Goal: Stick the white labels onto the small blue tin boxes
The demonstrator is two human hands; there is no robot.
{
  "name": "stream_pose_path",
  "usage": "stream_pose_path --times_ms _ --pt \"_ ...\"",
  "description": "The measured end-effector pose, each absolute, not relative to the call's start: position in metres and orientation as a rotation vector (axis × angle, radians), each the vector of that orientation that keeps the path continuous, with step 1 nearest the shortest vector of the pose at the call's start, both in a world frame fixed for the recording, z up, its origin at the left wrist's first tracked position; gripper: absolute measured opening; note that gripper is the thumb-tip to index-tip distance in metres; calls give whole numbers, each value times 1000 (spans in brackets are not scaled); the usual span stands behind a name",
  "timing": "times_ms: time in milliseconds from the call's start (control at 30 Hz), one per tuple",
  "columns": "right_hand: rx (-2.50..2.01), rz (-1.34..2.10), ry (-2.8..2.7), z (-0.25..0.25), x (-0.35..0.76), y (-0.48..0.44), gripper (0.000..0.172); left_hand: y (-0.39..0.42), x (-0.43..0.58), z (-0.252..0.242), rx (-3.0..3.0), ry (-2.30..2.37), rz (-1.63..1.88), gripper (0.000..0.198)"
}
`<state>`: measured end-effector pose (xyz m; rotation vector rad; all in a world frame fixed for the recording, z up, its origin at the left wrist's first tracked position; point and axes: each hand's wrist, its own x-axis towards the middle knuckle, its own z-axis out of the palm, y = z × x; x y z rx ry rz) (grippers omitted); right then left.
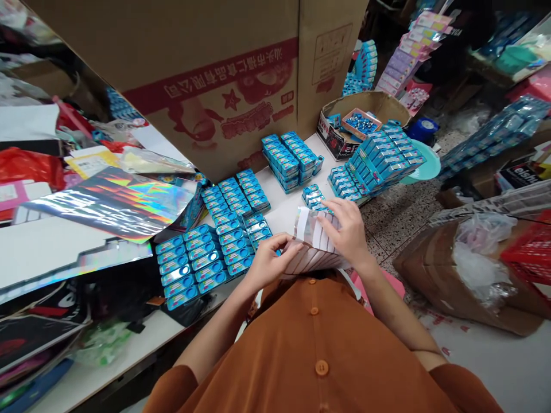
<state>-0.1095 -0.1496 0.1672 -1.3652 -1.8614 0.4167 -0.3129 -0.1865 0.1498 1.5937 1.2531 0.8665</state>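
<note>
A clear plastic bag [317, 236] with white bands and a striped lower part lies in front of my shirt. My left hand [272, 261] pinches its left edge between thumb and fingers. On the other side, my right hand [349, 232] has its curved fingers on the bag's upper right. What is inside the bag cannot be made out. Just behind it stands a small group of blue boxes [313, 196]. To the left, rows of small blue boxes [193, 267] with round windows lie close to my left hand.
Behind the white table [282, 206] stands a big cardboard carton [215, 86]. Stacked blue boxes [385, 158] rise at the right, near an open carton [331, 137] holding a tray of small blue parts. Shiny printed sheets [116, 201] cover the left side.
</note>
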Motion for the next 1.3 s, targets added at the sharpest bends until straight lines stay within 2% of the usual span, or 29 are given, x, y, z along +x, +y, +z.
stream_pose_path --times_ms 100,233,367,467,967,1300 --pt "-1237 294 -1943 172 -111 -160 33 -189 -307 146 1522 1288 933 27" --pt "-1054 507 -2108 172 -113 -166 41 -190 -304 150 1563 1285 985 28" --pt "-969 739 -2090 169 -117 -163 22 -188 -305 151 1708 1305 1051 31" --pt "-973 806 -2036 168 -122 -163 16 -186 -305 150 1772 1373 1120 30" --pt "-888 244 -2365 169 -117 -154 22 -181 -290 163 1803 1315 1058 32" --pt "-882 198 -2274 162 -120 -151 18 -179 -290 165 1858 1319 1048 31"
